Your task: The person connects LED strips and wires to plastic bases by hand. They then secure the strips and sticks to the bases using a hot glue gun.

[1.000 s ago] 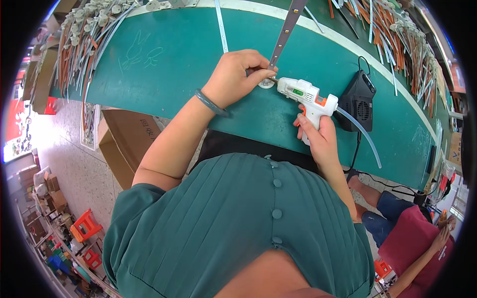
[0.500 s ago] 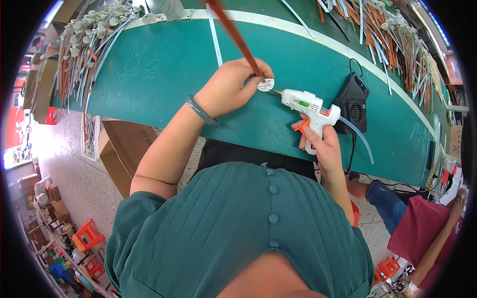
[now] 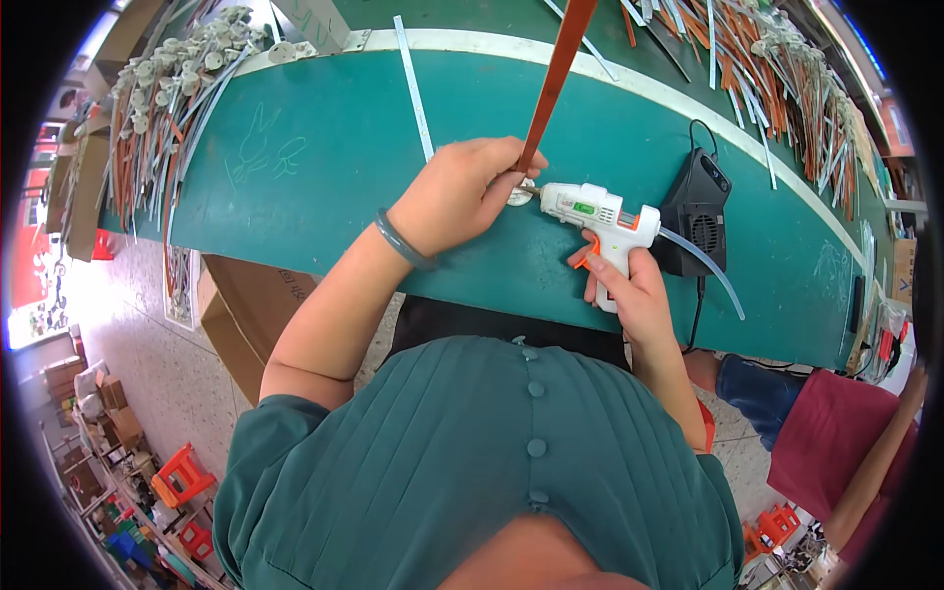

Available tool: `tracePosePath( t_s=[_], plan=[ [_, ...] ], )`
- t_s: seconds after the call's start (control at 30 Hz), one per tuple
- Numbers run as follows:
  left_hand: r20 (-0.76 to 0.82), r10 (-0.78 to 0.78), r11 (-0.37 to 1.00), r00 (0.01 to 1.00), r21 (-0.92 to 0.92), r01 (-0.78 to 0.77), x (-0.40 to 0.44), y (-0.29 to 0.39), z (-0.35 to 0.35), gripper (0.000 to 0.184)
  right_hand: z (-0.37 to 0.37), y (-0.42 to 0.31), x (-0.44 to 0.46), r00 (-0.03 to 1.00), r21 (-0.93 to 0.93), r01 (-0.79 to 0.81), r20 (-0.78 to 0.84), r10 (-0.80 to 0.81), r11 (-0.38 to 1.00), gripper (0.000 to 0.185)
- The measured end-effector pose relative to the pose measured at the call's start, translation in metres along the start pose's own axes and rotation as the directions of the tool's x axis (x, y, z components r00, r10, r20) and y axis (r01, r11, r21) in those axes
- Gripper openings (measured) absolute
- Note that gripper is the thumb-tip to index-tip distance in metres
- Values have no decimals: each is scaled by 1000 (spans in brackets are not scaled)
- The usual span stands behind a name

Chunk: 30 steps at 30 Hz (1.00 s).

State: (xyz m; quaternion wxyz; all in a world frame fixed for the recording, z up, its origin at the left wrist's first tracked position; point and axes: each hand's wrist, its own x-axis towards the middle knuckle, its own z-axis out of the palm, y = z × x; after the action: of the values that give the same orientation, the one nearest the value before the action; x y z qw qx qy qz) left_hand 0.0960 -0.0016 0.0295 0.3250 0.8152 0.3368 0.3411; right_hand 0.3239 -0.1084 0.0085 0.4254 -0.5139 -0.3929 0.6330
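My left hand [image 3: 462,193], with a grey bangle [image 3: 399,239] at its wrist, is closed around the lower end of a reddish-brown flat strip [image 3: 559,84] that stands up and leans slightly right. Below its fingers a small white round piece [image 3: 519,196] shows, partly hidden by the hand. My right hand [image 3: 634,288] grips a white and orange hot glue gun [image 3: 595,214], fingers at the orange trigger. The gun's nozzle points left and meets the white piece at the strip's foot. A translucent glue stick [image 3: 710,264] sticks out of the gun's back.
On the green table [image 3: 324,147] a pale strip [image 3: 414,93] lies behind my left hand. A black device [image 3: 696,211] with a cable stands right of the gun. Bundled strips with white discs [image 3: 187,74] are at left, more strips [image 3: 787,88] at right. Another person [image 3: 826,442] is at lower right.
The brown strip has swung from leaning left to leaning slightly right. The white piece has come down a little toward me, and the glue gun has shifted left, its nozzle now closer over the piece.
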Motion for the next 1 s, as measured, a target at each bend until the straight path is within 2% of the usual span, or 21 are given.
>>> tracePosePath(
  t_s=[0.5, 0.57, 0.63, 0.7, 0.73, 0.8, 0.83, 0.9, 1.0],
  plan=[
    [-30, 8, 1000, 1000, 12, -8, -3, 2, 1, 14, 1, -2, -1, 997, 22, -68, -45, 69, 997, 30],
    [-11, -9, 997, 1000, 72, 10, -6, 3, -2, 14, 0, 7, -1, 997, 58, -71, -29, 73, 996, 30],
    [-1, -7, 996, 1000, 84, 7, -1, 2, 0, 13, -8, 9, 0, 999, 101, -39, -31, 42, 994, 32],
    [7, -33, 997, 999, 65, 33, -1, 3, -2, 15, -15, 10, -3, 1000, 92, -21, 18, 20, 996, 35],
    [19, -48, 997, 999, 55, 47, -1, 3, -4, 17, -21, 6, -6, 997, 156, 3, 77, -15, 988, 36],
    [-20, -102, 992, 995, -70, 101, -2, 4, -7, 14, -34, 5, -16, 988, 214, 54, 133, -84, 975, 40],
    [-33, -109, 992, 994, -73, 106, 2, 2, -10, 13, -41, 10, -18, 977, 249, 83, 171, -129, 965, 41],
    [-78, -169, 984, 983, -73, 164, -3, -5, -20, 10, -40, 14, -19, 973, 271, 143, 136, -185, 952, 43],
    [-151, -153, 988, 977, -57, 146, 10, -10, -31, 7, -35, 12, -21, 976, 293, 142, 117, -183, 946, 42]
  ],
)
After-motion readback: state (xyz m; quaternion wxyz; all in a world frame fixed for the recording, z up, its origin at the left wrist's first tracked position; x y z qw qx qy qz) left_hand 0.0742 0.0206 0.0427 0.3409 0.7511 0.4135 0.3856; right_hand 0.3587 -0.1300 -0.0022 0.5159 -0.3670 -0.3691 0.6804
